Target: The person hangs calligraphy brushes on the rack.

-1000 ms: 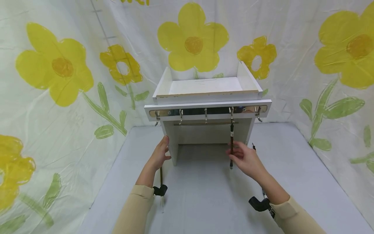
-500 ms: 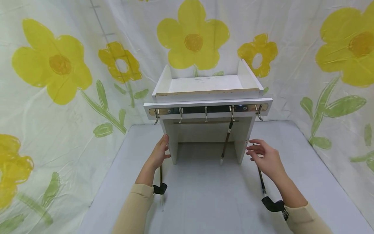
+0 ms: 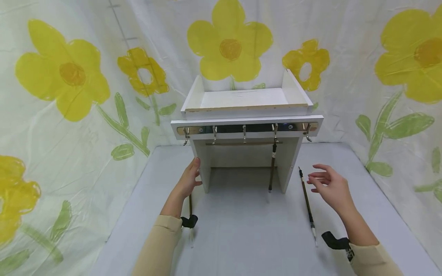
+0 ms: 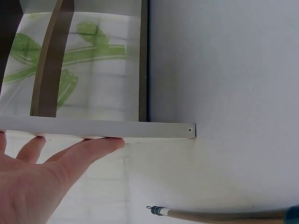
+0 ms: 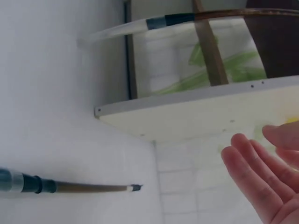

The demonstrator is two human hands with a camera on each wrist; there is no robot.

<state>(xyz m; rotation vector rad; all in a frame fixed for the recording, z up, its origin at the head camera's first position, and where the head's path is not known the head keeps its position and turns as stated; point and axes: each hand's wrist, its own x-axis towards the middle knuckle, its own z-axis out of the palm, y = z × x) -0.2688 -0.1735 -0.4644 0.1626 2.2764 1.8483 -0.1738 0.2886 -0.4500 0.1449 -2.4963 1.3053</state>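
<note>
1. Head view alone gives us the full front: white wooden stand (image 3: 246, 112), shiny metal strip with five hooks (image 3: 228, 129) along it. Dark-brown-handled brush with black end fittings (image 3: 272, 165) hangs from the fourth hook counting from the left, pale tip down.
2. Left hand (image 3: 187, 178): fingers straight, touching the outer face of the stand's left panel. We see that contact best in the left wrist view.
3. Right hand (image 3: 331, 188): in the air, fingers loosely bent, thumb apart, nothing between them. Just beside it, olive-brown brush with black fittings (image 3: 306, 199) lies on the pale grey desk (image 3: 235, 230).
4. Left wrist view shows us the looped, dark-capped end of the third brush, brown-handled (image 4: 224, 216), on the desk outside the left panel. In the head view that end is hidden behind the left hand, and the black wrist mount (image 3: 189, 222) covers part lower down.
5. Right wrist view adds small dark dots along the right panel's edge.
6. Cut off: third brush by the left wrist view's right edge; in the right wrist view, olive-brown brush at left, hanging brush and right hand at right. Hanging brush's pale tip is blurred there.
7. White bands near the brushes' upper ends; any print is too small for us to read.
</note>
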